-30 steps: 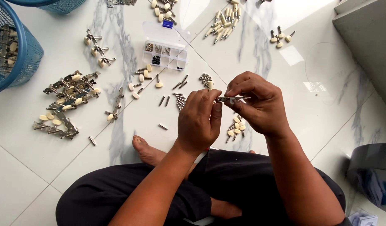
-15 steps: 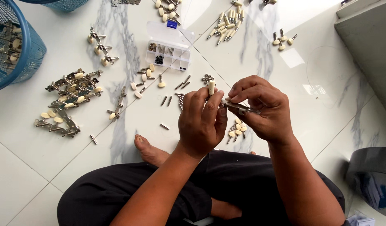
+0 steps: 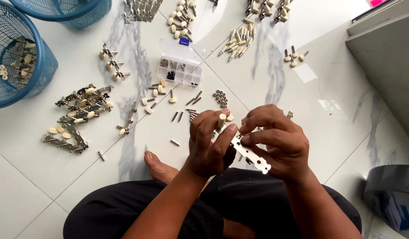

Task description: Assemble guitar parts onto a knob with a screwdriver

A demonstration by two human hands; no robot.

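- Both hands are grasping one workpiece over the lap — left hand [image 3: 209,144] pinching a cream-knobbed tuning peg [image 3: 222,121], right hand [image 3: 277,141] clamping the perforated metal plate [image 3: 249,153].
- Advisable: be keeping the plate level and the peg shaft square to its hole — loose pins [image 3: 178,116] on the tiled floor [image 3: 302,102] lying near.

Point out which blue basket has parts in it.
The blue mesh basket at the far left, holding cream-knobbed metal parts. The other blue basket at the top edge shows nothing inside.
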